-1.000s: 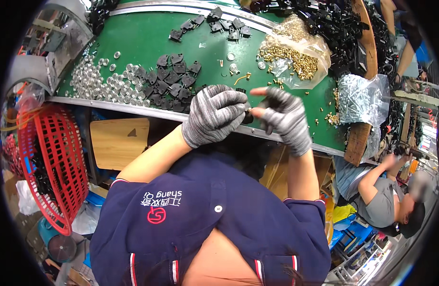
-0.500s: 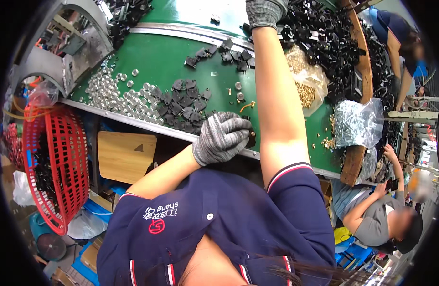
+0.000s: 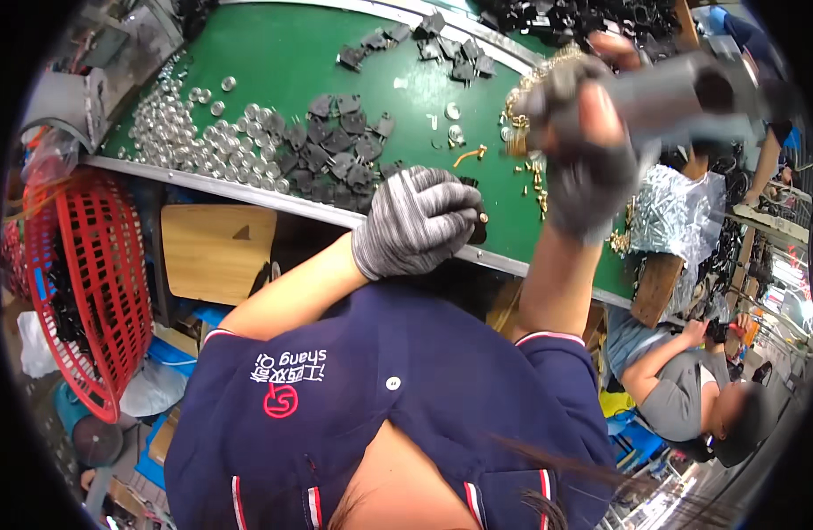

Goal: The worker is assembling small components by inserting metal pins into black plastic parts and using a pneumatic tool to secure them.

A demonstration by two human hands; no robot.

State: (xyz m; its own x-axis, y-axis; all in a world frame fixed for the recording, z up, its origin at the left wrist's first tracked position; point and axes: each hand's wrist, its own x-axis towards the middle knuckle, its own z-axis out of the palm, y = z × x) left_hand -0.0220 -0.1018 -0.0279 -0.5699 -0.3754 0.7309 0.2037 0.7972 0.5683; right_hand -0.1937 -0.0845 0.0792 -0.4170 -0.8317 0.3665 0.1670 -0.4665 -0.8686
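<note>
My left hand (image 3: 417, 221), in a grey striped glove, rests at the bench's near edge with its fingers curled over a small black part (image 3: 479, 231). A bit of brass shows on that part; the rest is under the fingers. To the right, my right hand (image 3: 592, 168), in a dark glove with bare fingertips, is raised above the bench. It grips a dark grey, drill-like tool (image 3: 671, 97), smeared by motion, whose thick round body points right. Beyond my left hand lie a small copper-coloured piece (image 3: 469, 156) and a silver round cap (image 3: 456, 134).
On the green bench (image 3: 274, 53) lie heaped silver caps (image 3: 203, 132), black plastic parts (image 3: 340, 155) and brass pieces (image 3: 537, 185). A bag of silver screws (image 3: 676, 212) sits by a wooden board (image 3: 658, 287). A red basket (image 3: 97, 283) stands left. Another person (image 3: 680, 380) sits right.
My right hand has come back from the far side of the bench and now holds the drill-like tool. My left hand stays near the edge over the black part. The view has shifted slightly.
</note>
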